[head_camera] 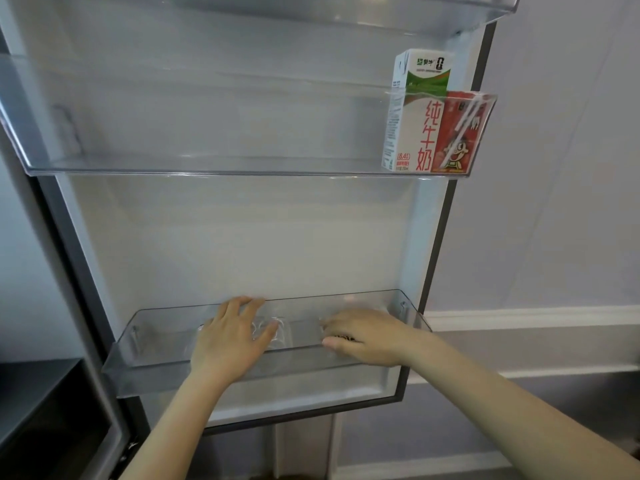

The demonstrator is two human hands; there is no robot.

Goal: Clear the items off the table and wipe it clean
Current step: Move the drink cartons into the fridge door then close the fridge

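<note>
Pale wall panelling and a white skirting board are seen behind an open fridge door [242, 220], whose clear bins fill the view; no desk is in view. In the middle bin [207, 164], at its right end, a milk carton [415, 116] stands upright with a smaller red carton [457, 133] touching its right side. Both are judged light, stiff-walled and easily dented, so they would best be taken by the flat sides, low down. The top bin [346, 15] appears to hold nothing. In the bottom bin [156, 341] a clear ribbed item [273, 332], perhaps a plastic tray or bottle, is glimpsed between the hands; what it is cannot be told. It is judged light, thin and slippery, best held from both ends. The left hand [230, 337] is spread over the bin's front rim with fingers relaxed and gripping nothing visible. The right hand [360, 336] is curled at the rim round something small and dark, which cannot be identified.
</note>
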